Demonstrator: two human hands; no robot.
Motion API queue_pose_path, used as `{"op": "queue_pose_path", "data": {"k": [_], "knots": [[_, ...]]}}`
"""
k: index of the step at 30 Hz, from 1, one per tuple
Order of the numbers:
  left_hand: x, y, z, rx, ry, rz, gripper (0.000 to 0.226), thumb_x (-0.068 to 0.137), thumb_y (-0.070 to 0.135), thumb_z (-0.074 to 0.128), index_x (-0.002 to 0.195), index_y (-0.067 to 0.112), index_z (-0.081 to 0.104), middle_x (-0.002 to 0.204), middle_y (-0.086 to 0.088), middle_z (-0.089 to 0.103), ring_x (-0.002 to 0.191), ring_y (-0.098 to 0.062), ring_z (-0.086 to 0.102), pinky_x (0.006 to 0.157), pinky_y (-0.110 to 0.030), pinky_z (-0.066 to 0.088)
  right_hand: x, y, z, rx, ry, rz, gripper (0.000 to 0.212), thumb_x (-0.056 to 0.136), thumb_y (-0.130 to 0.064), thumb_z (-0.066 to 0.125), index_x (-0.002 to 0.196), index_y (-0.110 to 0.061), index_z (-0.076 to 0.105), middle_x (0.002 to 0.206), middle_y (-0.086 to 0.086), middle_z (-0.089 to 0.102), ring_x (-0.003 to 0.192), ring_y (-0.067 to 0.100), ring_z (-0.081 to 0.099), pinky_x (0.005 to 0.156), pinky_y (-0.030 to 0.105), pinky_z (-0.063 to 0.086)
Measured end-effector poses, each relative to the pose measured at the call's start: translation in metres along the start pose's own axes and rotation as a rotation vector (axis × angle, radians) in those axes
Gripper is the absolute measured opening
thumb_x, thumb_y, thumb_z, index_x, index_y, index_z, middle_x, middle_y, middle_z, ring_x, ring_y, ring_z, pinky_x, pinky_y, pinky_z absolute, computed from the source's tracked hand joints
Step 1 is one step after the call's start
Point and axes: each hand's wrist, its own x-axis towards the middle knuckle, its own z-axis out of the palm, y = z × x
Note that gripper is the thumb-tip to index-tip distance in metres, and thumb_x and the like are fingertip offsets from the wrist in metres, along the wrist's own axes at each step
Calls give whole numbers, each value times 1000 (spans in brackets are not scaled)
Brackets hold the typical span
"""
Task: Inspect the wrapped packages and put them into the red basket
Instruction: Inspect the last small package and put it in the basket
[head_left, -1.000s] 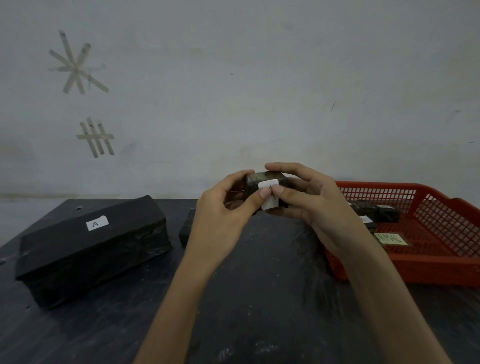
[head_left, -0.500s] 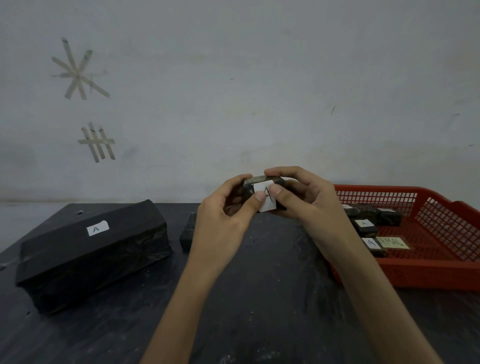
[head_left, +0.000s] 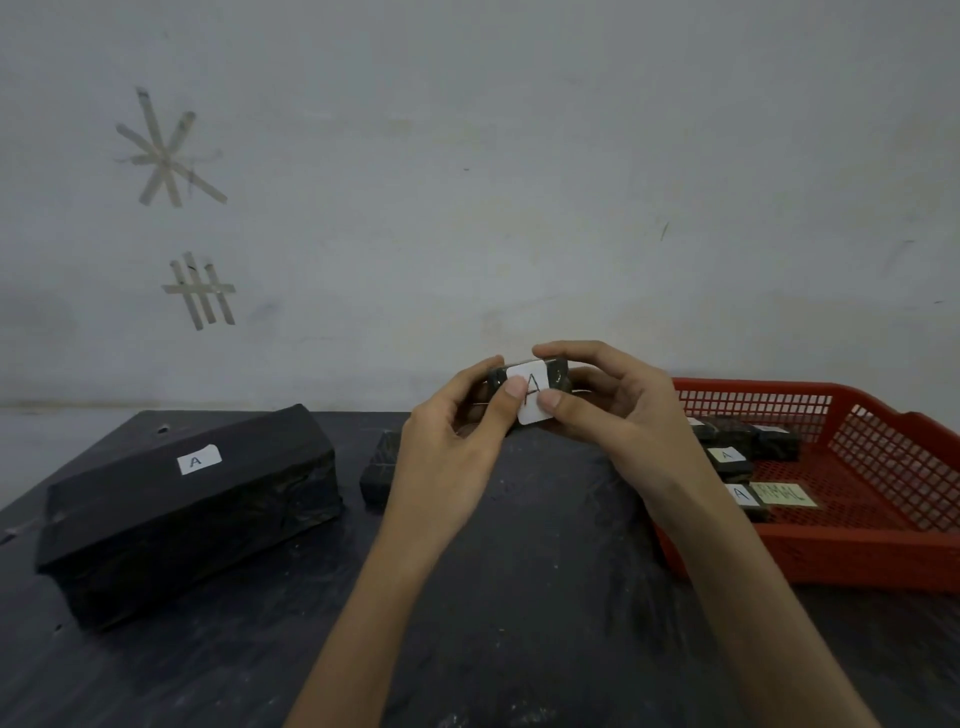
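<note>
The left hand and the right hand together hold one small wrapped package in the air, just left of the red basket and slightly above the level of its rim. Both hands are closed on the package: the fingers of each hand curl round its ends and far side, and both thumbs press on its near face. A white label marked "A" is fixed to that face and is turned toward the camera. The left thumb lies on the label's left edge and the right thumb touches its right edge. The wrap is dark and glossy.

Inside the red basket, at its left end, several more small wrapped packages lie on the mesh floor. The right wrist partly hides them. At least two show white labels with an "A". A pale green paper note lies flat on the basket floor just beside the nearest one; its writing cannot be read with certainty.

Left of the red basket, beyond the hands, another small dark package lies on the table, partly hidden behind the left hand. Further left of the basket stands a large black wrapped block with a white "A" label on its top face.

The red basket rests on the table's right side, near the wall. High on the wall, far left of the basket, are two marks made of tape strips.
</note>
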Motion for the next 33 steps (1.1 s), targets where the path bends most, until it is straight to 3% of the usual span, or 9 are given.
{"op": "queue_pose_path", "data": {"k": [5,11,16,19,22,24,26,30,33], "knots": [[0,0,-5,6,-56,-8,38,83,34,66,118,20,66,103,4,73,98,-6,68,90,-26,53,0,0,4,53,43,-12,30,82,10,65,100,-14,69,92,17,74,80,21,72,75,31,60],[0,2,-4,61,-13,62,26,88,18,65,114,19,63,92,12,68,83,6,64,77,-11,50,1,2,2,8,-58,22,36,82,6,67,110,-17,66,108,14,70,95,25,70,86,33,57],[1,-1,-5,34,-17,7,30,87,30,65,116,23,65,95,6,72,91,-4,68,84,-22,55,1,2,7,54,26,60,31,82,7,67,103,-16,68,100,13,70,81,21,70,75,34,60],[-1,2,-6,33,-102,6,42,79,46,60,117,28,63,102,8,72,95,0,67,84,-18,53,2,2,8,133,95,142,22,84,0,66,104,-9,68,98,14,70,87,27,72,66,34,60],[0,3,-7,48,-106,4,39,81,41,64,114,22,65,107,9,72,97,-2,68,84,-19,53,1,-1,4,127,76,208,24,87,-13,66,111,-13,66,100,18,69,77,31,72,60,34,60],[1,0,-7,32,-39,-12,37,81,43,63,110,21,68,101,7,73,94,-4,69,83,-19,53,0,-3,1,93,14,223,33,82,-24,68,115,-20,65,97,23,68,69,31,71,64,36,60],[1,-1,-7,2,8,-42,44,76,54,61,107,24,69,95,2,74,92,-8,69,83,-24,54,0,-2,0,64,-45,216,43,75,-27,71,117,-23,64,98,21,69,78,29,73,71,40,61],[0,1,-7,43,-82,-43,48,70,53,65,109,25,67,96,7,74,92,-4,69,85,-27,55,1,3,3,58,5,158,28,78,-9,72,106,-12,69,105,18,70,99,30,70,82,41,59],[1,-1,-7,59,-90,-32,50,68,52,68,107,20,67,98,5,74,93,-8,70,89,-34,55,2,5,6,56,37,109,17,77,-2,72,91,-11,71,93,16,72,89,25,70,79,35,58]]}}
